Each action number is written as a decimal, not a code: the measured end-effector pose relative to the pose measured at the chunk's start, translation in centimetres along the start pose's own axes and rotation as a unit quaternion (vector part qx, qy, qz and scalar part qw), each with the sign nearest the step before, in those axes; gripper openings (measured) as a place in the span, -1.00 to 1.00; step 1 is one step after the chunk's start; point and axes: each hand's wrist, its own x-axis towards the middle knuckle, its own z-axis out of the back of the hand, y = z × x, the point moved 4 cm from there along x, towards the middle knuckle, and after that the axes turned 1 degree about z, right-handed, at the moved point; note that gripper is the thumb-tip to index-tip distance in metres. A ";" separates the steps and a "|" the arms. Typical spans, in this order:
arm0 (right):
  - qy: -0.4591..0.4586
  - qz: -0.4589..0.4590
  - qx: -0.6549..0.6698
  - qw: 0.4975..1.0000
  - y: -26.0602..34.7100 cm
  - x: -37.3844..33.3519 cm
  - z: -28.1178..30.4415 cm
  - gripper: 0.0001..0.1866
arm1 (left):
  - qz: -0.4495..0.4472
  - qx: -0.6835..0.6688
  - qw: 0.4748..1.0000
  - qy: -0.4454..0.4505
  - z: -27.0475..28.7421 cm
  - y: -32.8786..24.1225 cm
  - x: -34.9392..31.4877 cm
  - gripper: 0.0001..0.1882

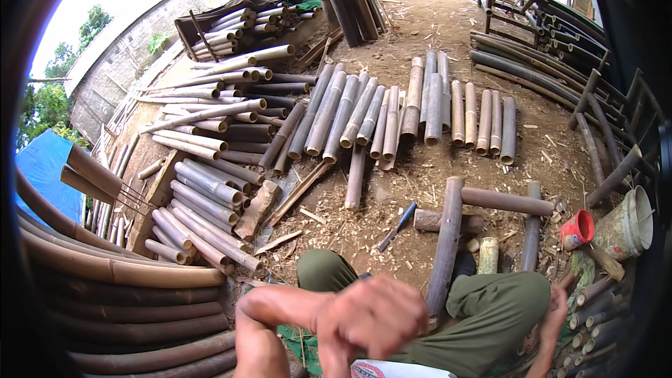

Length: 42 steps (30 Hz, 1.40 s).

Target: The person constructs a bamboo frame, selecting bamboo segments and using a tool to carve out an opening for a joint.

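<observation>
My left hand (381, 316) is raised close in front of me, above my lap, its fingers curled in. Motion blurs it a little, and anything inside the fist is hidden. Down beside my right knee is my right hand (553, 311), its fingers partly out of sight. Ahead of my legs, a thick dark bamboo post (445, 245) leans up, joined to a crosspiece (507, 201) that meets a second post (533, 234). A short dark log (448, 221) lies behind the first post. Between the posts stands a short pale bamboo piece (488, 255). A dark-handled tool (397, 226) lies on the dirt to the left.
Cut bamboo lengths lie in rows (350, 112) ahead and in a stack (203, 196) at left. Long curved poles (133, 273) fill the near left. A red pail (577, 229) and a dirty white bucket (626, 224) stand at right, above more bamboo tubes (595, 325).
</observation>
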 end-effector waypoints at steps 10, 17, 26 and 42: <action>0.218 0.079 0.003 0.973 18.2 7.3 -8.8 -0.37 | 0.381 0.322 0.866 -0.017 19.5 14.2 -9.7 -0.68; 0.456 -0.043 -0.139 0.878 21.8 12.9 -14.2 -0.37 | 0.656 0.657 0.317 -0.193 47.4 23.9 -33.8 -0.15; 0.440 -0.083 -0.133 0.884 22.5 14.3 -16.0 -0.41 | 0.645 0.655 0.306 -0.249 50.3 29.0 -37.7 -0.20; 0.633 -0.170 0.095 0.749 14.7 21.3 -32.7 -0.16 | 0.531 -0.067 0.651 -0.538 34.6 24.3 -29.6 -0.26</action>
